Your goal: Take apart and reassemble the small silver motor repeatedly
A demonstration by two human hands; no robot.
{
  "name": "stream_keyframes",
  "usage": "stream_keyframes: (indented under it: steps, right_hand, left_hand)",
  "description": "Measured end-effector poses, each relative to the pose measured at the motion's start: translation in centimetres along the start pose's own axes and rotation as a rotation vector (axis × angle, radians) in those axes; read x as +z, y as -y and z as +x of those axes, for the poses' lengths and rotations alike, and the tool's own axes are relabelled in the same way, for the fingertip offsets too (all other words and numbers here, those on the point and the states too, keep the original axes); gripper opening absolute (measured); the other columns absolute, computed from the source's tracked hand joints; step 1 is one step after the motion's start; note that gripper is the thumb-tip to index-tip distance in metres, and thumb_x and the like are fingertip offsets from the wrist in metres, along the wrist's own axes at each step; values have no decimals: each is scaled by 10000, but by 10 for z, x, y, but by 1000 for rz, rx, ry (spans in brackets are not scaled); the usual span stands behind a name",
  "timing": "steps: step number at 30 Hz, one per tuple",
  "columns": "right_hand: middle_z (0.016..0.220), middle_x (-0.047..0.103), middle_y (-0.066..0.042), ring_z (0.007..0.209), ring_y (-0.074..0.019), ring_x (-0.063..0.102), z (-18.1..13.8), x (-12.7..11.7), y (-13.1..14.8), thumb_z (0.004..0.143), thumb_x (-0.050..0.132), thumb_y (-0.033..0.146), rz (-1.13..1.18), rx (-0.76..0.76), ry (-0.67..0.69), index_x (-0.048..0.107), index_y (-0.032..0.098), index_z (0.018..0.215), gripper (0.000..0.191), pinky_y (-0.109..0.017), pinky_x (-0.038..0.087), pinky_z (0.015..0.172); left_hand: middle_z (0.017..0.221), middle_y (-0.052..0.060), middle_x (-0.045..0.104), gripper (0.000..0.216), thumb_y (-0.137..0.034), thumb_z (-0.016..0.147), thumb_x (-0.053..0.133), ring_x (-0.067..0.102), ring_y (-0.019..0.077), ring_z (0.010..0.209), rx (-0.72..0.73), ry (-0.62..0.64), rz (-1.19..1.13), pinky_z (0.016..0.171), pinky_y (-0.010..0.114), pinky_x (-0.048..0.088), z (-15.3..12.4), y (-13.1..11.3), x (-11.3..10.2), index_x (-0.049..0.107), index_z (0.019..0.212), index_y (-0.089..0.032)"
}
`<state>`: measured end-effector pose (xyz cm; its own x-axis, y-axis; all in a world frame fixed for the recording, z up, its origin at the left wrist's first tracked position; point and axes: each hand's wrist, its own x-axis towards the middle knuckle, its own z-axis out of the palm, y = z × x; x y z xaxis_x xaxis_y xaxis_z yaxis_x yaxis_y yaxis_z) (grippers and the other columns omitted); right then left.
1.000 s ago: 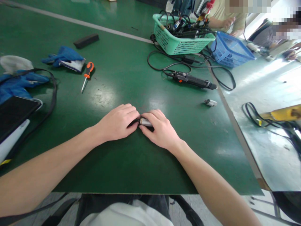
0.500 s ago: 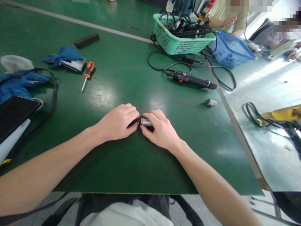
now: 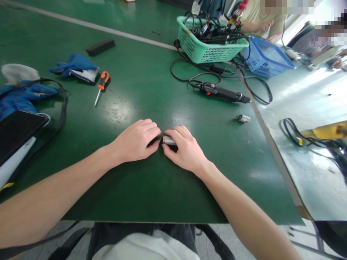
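Observation:
Near the front middle of the green table, my two hands meet fingertip to fingertip. My right hand [image 3: 187, 148] is closed around a small silver metal cylinder [image 3: 169, 140], whose left end shows between thumb and fingers. Pinched in my left hand [image 3: 139, 140] is a thin dark part that touches or nearly touches that end; most of it is hidden under the fingers, so its kind is unclear. A similar small silver cylinder [image 3: 243, 118] lies farther right on the table.
A black electric screwdriver [image 3: 223, 92] with its cable lies behind on the right, before a green basket [image 3: 210, 52] of tools and a blue basket [image 3: 267, 57]. Left are an orange-handled screwdriver [image 3: 101, 86], blue gloves [image 3: 77, 66], a black block [image 3: 101, 47] and a phone [image 3: 18, 131].

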<state>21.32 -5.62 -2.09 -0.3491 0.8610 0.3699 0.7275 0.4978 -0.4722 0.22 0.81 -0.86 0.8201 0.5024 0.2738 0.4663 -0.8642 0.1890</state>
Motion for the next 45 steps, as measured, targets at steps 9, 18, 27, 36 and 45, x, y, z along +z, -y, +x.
stream_keyframes:
  steps: [9, 18, 27, 36, 45]
  right_hand:
    - [1069, 679, -109, 1026, -282, 608, -1, 2, -1, 936, 607, 251, -12, 12, -22, 644, 197, 1145, 219, -452, 534, 944]
    - [1080, 676, -113, 1043, -284, 604, -1, 1, -1, 941, 602, 253, -27, 7, -10, 634, 181, 1179, 251, -447, 529, 960]
    - [1065, 673, -109, 1027, -281, 604, 0, 1, -1, 935, 603, 247, -26, 7, -10, 633, 192, 1151, 225, -441, 529, 953]
    - [1072, 674, -110, 1036, -277, 603, -1, 1, 0, 943, 592, 248, -15, 8, -6, 636, 187, 1155, 225, -442, 528, 962]
    - [1074, 680, -110, 1032, -280, 603, 0, -1, 0, 941, 595, 247, -15, 17, -1, 635, 204, 1149, 217, -446, 527, 954]
  left_hand:
    - [850, 60, 620, 172, -233, 967, 517, 569, 219, 844, -38, 5, 3, 795, 375, 469, 0, 2, -1, 656, 911, -149]
    - [830, 57, 614, 166, -226, 956, 521, 563, 218, 827, -32, 2, 10, 765, 371, 459, 0, 0, 0, 653, 884, -154]
    - [836, 55, 612, 177, -238, 970, 516, 563, 216, 836, -24, 8, 2, 773, 371, 461, 0, 0, -1, 650, 888, -155]
    - [828, 56, 619, 184, -239, 977, 508, 561, 213, 825, -15, 14, 13, 769, 365, 465, 1, 0, -1, 646, 883, -162]
    - [824, 59, 624, 184, -238, 973, 511, 561, 213, 820, -10, 8, 2, 768, 359, 469, 1, -1, -2, 654, 882, -166]
